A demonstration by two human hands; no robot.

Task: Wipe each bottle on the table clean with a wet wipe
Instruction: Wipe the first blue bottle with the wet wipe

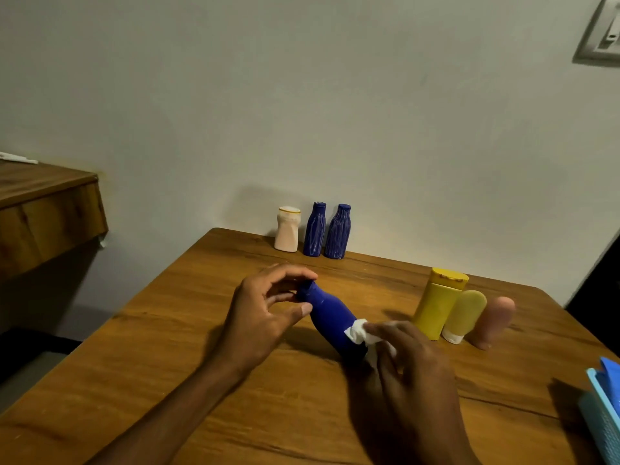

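Observation:
A dark blue bottle (330,317) is tilted above the middle of the wooden table (201,380), cap end to the upper left. My left hand (265,317) pinches its cap with fingertips and thumb. My right hand (409,367) grips a crumpled white wet wipe (360,333) and presses it against the bottle's lower end, which is partly hidden. At the back by the wall stand a cream bottle (287,229) and two ribbed blue bottles (314,229) (338,232). To the right are a yellow bottle (439,302), a pale yellow tube (464,315) and a pink tube (495,322).
A light blue basket (604,414) sits at the table's right edge. A second wooden surface (43,209) stands to the left, apart from the table. The wall runs directly behind the back row of bottles.

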